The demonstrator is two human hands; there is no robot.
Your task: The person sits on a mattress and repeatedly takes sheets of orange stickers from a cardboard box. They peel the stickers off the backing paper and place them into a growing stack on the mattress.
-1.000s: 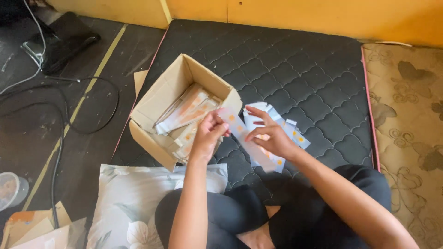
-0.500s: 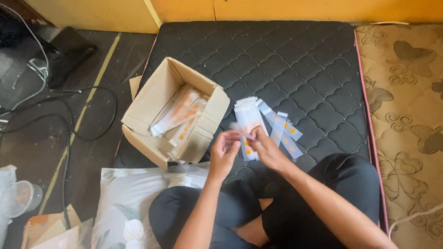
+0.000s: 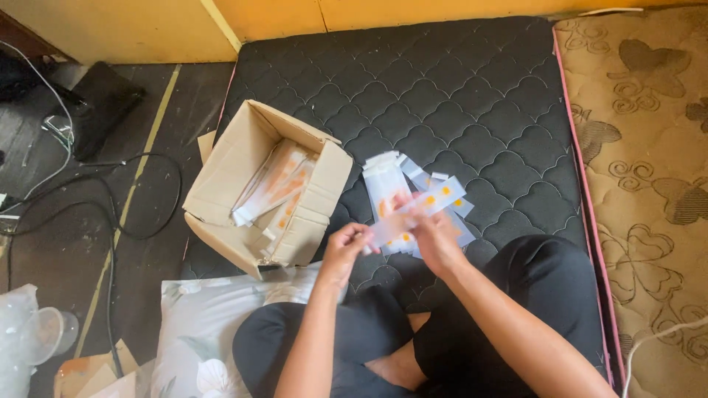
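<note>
Sorting clear sachets beside the open box

The left hand [image 3: 345, 249] is pinching one end of a long clear sachet [image 3: 413, 214] with orange dots, while the right hand [image 3: 435, 239] is closing around its middle, above the loose pile of sachets [image 3: 391, 184] lying on the dark quilted mattress [image 3: 472, 96]. More are sitting in the cardboard box [image 3: 221, 177] just left. Keeping the strip flat and taut between both hands is probably helping it come away cleanly

A dark quilted mattress [image 3: 457, 96] carries an open cardboard box [image 3: 243, 191] of flat packets at its left edge. To the right of the box lies a loose pile of translucent packets [image 3: 391, 184], and a floral pillow [image 3: 199, 332] rests at the near-left corner.
</note>
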